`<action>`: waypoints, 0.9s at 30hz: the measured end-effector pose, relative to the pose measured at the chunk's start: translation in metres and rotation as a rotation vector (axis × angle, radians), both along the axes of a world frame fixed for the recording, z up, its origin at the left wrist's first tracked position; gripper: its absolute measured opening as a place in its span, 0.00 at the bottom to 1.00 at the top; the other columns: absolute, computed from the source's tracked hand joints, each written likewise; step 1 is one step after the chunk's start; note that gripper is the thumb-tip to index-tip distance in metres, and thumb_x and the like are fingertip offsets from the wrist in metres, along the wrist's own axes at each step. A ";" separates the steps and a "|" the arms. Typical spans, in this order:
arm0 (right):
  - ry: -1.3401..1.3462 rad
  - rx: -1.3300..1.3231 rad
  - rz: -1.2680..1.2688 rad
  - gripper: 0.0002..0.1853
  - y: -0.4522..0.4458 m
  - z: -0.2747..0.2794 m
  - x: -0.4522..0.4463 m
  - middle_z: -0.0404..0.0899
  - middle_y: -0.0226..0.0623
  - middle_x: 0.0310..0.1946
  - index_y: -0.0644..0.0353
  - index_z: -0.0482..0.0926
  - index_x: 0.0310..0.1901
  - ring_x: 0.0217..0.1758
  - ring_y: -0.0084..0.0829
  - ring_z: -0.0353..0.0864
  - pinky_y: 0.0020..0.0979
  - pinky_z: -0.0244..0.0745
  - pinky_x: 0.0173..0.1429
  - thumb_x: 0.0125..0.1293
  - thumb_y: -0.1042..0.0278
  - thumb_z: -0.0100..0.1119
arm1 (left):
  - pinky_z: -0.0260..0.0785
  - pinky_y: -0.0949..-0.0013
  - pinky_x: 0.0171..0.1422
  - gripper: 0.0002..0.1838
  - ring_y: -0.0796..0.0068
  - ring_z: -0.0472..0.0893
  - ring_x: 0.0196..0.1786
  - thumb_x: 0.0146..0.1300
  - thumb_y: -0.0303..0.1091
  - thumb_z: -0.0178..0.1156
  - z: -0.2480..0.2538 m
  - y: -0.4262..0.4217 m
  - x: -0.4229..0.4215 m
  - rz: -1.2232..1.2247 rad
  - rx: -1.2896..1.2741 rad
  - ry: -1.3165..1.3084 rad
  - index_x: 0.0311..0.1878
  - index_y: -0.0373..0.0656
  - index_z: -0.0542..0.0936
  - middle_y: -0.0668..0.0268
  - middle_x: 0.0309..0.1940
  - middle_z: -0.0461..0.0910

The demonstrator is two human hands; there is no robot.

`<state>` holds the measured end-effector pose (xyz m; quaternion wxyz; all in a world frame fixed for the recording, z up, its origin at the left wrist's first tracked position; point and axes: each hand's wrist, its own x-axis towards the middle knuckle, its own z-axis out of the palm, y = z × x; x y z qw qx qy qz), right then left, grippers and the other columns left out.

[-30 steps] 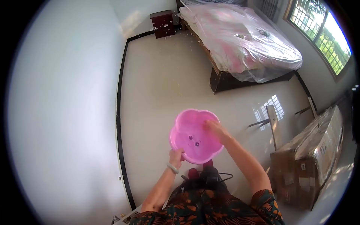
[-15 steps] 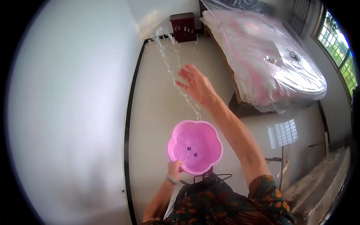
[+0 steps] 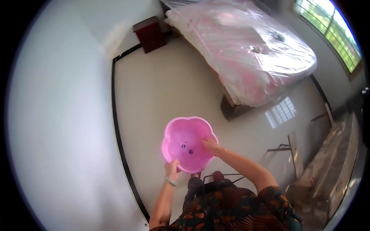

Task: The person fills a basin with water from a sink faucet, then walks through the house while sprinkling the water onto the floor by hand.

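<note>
A pink, flower-shaped plastic basin (image 3: 178,133) with a printed face on its bottom is held out in front of my body, above the floor. My left hand (image 3: 172,169) grips its near-left rim, thumb over the edge; a pale bangle circles that wrist. Over the right side of the basin, my right hand (image 3: 210,146) reaches inside the rim. Its fingers look bunched and curled inward, and whatever may be in them is hidden.
A bed under clear plastic sheeting (image 3: 246,57) stands ahead to the right. A dark red nightstand (image 3: 150,34) is at the far wall. Long cardboard boxes (image 3: 327,169) and a wooden piece (image 3: 296,154) lie at right. A white wall (image 3: 61,115) borders the left.
My right hand has come down from its outstretched, spread position into the basin. The streak of flying water is gone. The view has shifted; my left hand still holds the rim.
</note>
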<state>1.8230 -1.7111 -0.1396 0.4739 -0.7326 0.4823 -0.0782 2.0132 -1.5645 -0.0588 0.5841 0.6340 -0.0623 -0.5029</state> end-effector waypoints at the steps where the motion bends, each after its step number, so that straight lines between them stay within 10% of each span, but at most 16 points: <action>1: 0.010 0.005 -0.066 0.18 -0.003 0.006 0.000 0.76 0.40 0.39 0.67 0.75 0.43 0.44 0.30 0.75 0.31 0.70 0.51 0.64 0.60 0.43 | 0.70 0.68 0.27 0.09 0.72 0.75 0.27 0.42 0.22 0.53 -0.002 -0.012 0.007 -0.066 0.005 0.010 0.31 0.31 0.73 0.64 0.25 0.72; 5: -0.831 0.963 -0.953 0.10 0.001 0.062 0.019 0.74 0.38 0.25 0.64 0.73 0.30 0.27 0.30 0.75 0.31 0.73 0.31 0.63 0.70 0.43 | 0.70 0.71 0.29 0.13 0.72 0.75 0.28 0.40 0.20 0.53 0.019 -0.054 0.006 -0.216 0.021 -0.011 0.34 0.31 0.73 0.64 0.28 0.73; 9: -1.753 1.413 -0.821 0.09 -0.033 0.086 -0.029 0.74 0.39 0.24 0.67 0.72 0.31 0.28 0.31 0.75 0.30 0.75 0.32 0.64 0.71 0.43 | 0.72 0.68 0.30 0.15 0.69 0.76 0.29 0.40 0.19 0.52 0.018 -0.096 0.006 -0.506 0.048 0.040 0.37 0.31 0.72 0.62 0.29 0.72; 13: -2.305 0.111 -0.879 0.08 -0.072 0.214 -0.202 0.72 0.40 0.42 0.65 0.70 0.41 0.45 0.34 0.73 0.34 0.73 0.48 0.60 0.74 0.51 | 0.71 0.67 0.28 0.12 0.69 0.76 0.28 0.41 0.19 0.51 0.020 -0.133 -0.017 -0.642 0.020 0.061 0.34 0.32 0.71 0.62 0.28 0.71; 16: -2.007 -0.412 -1.291 0.09 -0.036 0.275 -0.273 0.73 0.36 0.42 0.62 0.71 0.42 0.46 0.32 0.73 0.37 0.71 0.51 0.61 0.69 0.52 | 0.70 0.68 0.28 0.11 0.69 0.75 0.27 0.41 0.19 0.51 0.032 -0.144 -0.051 -0.760 0.037 0.100 0.33 0.31 0.71 0.62 0.26 0.71; 27: -0.554 0.382 -1.226 0.20 0.027 0.124 -0.242 0.72 0.33 0.36 0.66 0.70 0.45 0.37 0.23 0.72 0.25 0.71 0.41 0.63 0.55 0.48 | 0.69 0.68 0.26 0.05 0.70 0.74 0.23 0.43 0.21 0.53 0.024 -0.196 -0.200 -1.063 0.089 -0.012 0.27 0.31 0.73 0.62 0.22 0.72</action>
